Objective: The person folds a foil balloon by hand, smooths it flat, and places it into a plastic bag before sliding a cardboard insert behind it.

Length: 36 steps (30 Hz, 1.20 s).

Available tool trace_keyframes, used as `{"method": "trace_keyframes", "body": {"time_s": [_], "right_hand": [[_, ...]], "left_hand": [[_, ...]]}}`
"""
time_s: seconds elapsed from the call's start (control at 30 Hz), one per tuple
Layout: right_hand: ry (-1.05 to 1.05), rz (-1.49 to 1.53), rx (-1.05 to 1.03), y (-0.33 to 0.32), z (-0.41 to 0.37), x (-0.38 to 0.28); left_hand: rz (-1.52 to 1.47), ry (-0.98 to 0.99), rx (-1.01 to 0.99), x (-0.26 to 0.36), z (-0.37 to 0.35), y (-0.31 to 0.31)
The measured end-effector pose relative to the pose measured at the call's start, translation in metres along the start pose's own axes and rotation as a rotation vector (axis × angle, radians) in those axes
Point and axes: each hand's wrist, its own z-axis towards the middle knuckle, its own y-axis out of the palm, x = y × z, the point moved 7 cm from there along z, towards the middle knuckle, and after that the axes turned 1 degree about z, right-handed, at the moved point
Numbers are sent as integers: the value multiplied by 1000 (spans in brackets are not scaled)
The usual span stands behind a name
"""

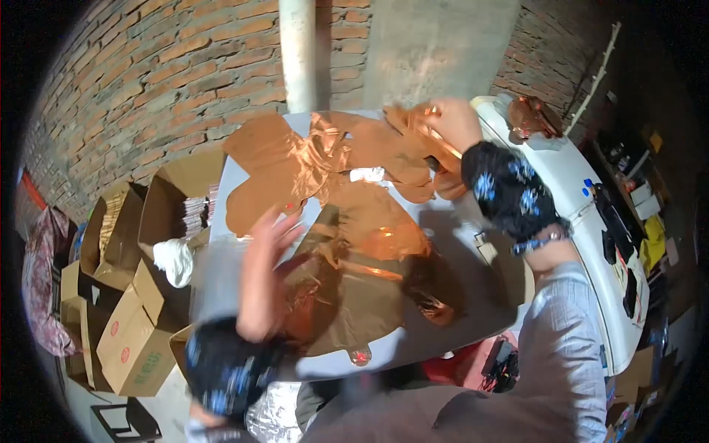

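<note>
Flat, copper-coloured foil balloons (362,273) with rounded lobes lie overlapping on a light table. My left hand (269,277), blurred, is over the left part of the near foil with its fingers stretched out and apart. At the far right of the table my right hand (454,125) has its fingers closed on a crumpled piece of copper foil (417,125); motion smears the fingertips. Another spread foil piece (258,144) covers the far left. A small white label (367,174) shows between the foils. A short tab (360,356) sticks out at the near edge.
Cardboard boxes (136,332) stand to the left, some with bundled packets (199,214) inside, beside a white cloth (173,262). A white rounded surface (583,221) on the right carries a copper foil bundle (533,118). A pale pipe (297,55) and a brick wall (162,74) rise behind.
</note>
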Motion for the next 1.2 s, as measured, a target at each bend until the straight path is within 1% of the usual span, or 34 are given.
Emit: {"method": "trace_keyframes", "body": {"time_s": [0.03,0.07,0.1,0.13,0.17,0.2,0.23,0.27,0.3,0.37,0.4,0.43,0.47,0.5,0.53,0.57,0.6,0.63,0.67,0.7,0.73,0.77,0.8,0.87,0.93,1.0,1.03,1.07,1.1,1.13,1.17,1.2], "right_hand": [[-122,-96,-13,-1,-13,-30],[-238,-194,-24,1,-28,-54],[-334,-191,-77,17,-42,-57],[-363,-156,-98,21,-52,-63],[-391,-123,-122,25,-61,-68],[-416,-92,-146,27,-66,-69],[-422,-79,-161,31,-69,-63],[-428,-66,-176,33,-73,-55],[-431,-48,-197,35,-79,-48],[-358,-98,-298,33,-79,-24],[-321,-124,-348,31,-78,-7],[-355,-149,-321,30,-79,9],[-400,-244,-390,35,-80,28],[-443,-337,-463,41,-81,49],[-487,-426,-537,48,-82,69],[-346,-494,-594,53,-74,95],[-205,-560,-648,59,-65,121],[-127,-673,-527,64,-53,144],[-49,-782,-404,69,-44,161],[-85,-748,-461,74,-37,161],[-123,-711,-517,79,-31,158],[-14,-754,-496,92,-24,165],[14,-747,-480,102,-20,167],[74,-731,-448,121,-17,173],[90,-718,-451,138,-18,171],[93,-650,-482,149,-25,154],[55,-610,-483,176,-30,166],[101,-534,-558,172,-38,143],[86,-512,-621,163,-47,118],[72,-493,-681,160,-50,97],[82,-433,-705,177,-56,102],[100,-378,-731,196,-68,118]], "left_hand": [[-55,-94,-58,-20,33,25],[-118,-251,-120,-31,60,58],[-175,-410,-115,-56,90,83],[-210,-460,-206,-64,108,107],[-216,-503,-253,-95,136,124],[-260,-521,-223,-116,154,135],[-341,-486,-223,-122,161,140],[-432,-533,-153,-134,167,142],[-398,-567,-55,-148,172,138],[-427,-568,-2,-161,190,126],[-492,-540,-52,-175,213,113],[-368,-487,120,-158,219,95],[-426,-432,68,-130,223,84],[413,-190,-231,-97,247,57],[1238,190,-304,-63,267,29],[1237,283,-139,-29,279,1],[709,155,-12,-3,291,-34],[-36,41,116,20,298,-57],[-201,70,176,48,290,-74],[-269,57,169,75,277,-80],[-182,123,268,102,254,-81],[-243,176,331,118,241,-91],[-211,205,320,131,235,-101],[-192,236,426,152,213,-113],[-165,239,377,170,209,-134],[-152,222,353,171,212,-149],[-147,216,356,169,208,-138],[-138,220,369,173,202,-138],[-71,122,217,171,222,-157],[-82,116,183,166,214,-139],[-63,63,386,158,198,-109],[-54,79,342,154,195,-96]]}}
